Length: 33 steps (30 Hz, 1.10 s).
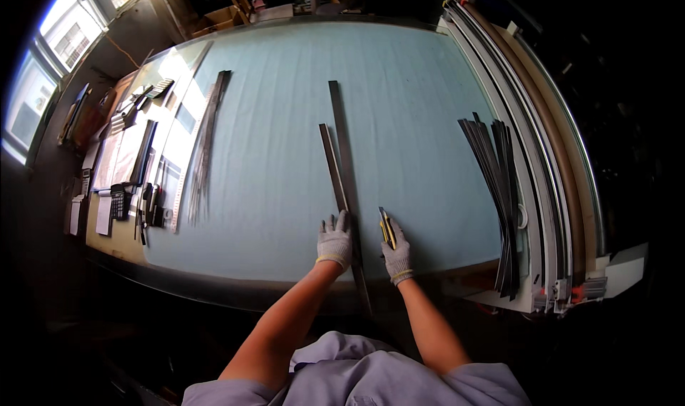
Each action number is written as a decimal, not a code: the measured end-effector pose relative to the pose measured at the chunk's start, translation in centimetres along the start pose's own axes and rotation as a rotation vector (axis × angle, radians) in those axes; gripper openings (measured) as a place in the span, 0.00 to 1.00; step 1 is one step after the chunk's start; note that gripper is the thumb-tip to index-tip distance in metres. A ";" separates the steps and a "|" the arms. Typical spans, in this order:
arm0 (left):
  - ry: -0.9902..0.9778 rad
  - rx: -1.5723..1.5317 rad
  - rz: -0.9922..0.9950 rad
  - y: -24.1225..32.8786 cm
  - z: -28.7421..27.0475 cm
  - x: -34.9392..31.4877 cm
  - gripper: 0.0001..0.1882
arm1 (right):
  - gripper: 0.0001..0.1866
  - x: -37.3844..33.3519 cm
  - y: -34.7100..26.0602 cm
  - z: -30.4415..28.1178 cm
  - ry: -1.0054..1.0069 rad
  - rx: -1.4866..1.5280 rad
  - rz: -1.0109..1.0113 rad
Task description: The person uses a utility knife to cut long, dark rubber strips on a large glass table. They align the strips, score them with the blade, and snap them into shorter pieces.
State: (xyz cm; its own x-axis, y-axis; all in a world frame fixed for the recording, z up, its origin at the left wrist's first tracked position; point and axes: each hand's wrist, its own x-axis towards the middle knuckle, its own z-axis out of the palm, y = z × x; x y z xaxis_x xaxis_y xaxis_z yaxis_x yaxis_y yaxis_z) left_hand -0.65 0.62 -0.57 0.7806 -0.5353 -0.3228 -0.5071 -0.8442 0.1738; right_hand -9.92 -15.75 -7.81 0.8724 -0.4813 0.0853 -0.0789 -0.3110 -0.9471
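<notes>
A long dark flat strip (342,142) lies on the pale blue work surface (271,135) and runs toward me past the near table edge. Against its left side is a shorter, narrow straight bar (331,160) with a shiny edge. My left hand (334,244), in a grey knit glove, lies with fingers stretched over the bar's near end, beside the long strip. Just right of the strip, my right hand (397,255), gloved alike, is closed around a yellow and black utility knife (387,231). The knife's tip points away from me and sits apart from the strip.
A bundle of dark strips (499,192) lies at the right, beside long rails and a brown roller (549,106). Thin strips (208,138) lie at the left, near a long white ruler (184,174). Farther left are a calculator (119,202) and papers.
</notes>
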 end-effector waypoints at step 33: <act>0.054 -0.146 -0.071 0.0 3.4 1.0 0.29 | 0.37 5.2 -2.0 5.5 -0.085 0.178 0.158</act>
State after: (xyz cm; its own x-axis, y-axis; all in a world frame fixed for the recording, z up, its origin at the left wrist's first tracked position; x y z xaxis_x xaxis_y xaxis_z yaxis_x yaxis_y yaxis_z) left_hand -1.13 0.19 -4.07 0.8329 -0.4719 -0.2891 -0.3949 -0.8728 0.2868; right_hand -2.59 -13.08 -7.19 0.8940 -0.4395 -0.0873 -0.1378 -0.0842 -0.9869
